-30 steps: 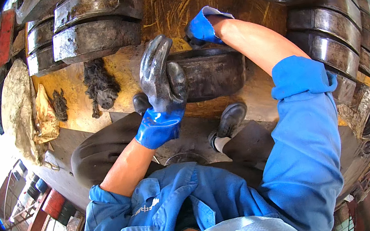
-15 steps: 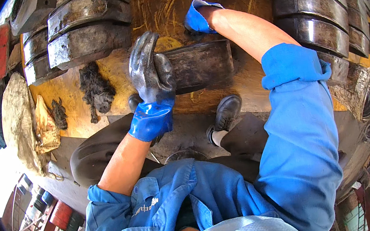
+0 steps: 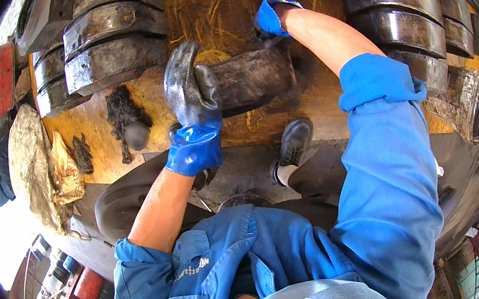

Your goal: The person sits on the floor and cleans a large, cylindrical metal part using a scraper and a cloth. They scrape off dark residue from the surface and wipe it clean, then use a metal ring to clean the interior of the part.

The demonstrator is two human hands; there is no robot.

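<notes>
A dark, rusty metal half-ring [image 3: 254, 78] lies on a big yellow-brown machine surface [image 3: 215, 7]. My left hand [image 3: 191, 104], in a blue glove blackened with grease, presses flat against the half-ring's left end. My right hand [image 3: 267, 19], in a blue glove, grips the ring's far top edge from behind. Both sleeves are blue and pushed up.
Stacks of heavy grey metal rings stand at the left [image 3: 110, 42] and right [image 3: 400, 13]. A greasy black rag [image 3: 123, 113] and dirty cloths [image 3: 42, 163] lie to the left. My black shoes [image 3: 293, 142] stand on the dark ledge below.
My view has shifted closer to the half-ring. My left hand slid from the ring's front onto its left end; my right hand stays at the far edge.
</notes>
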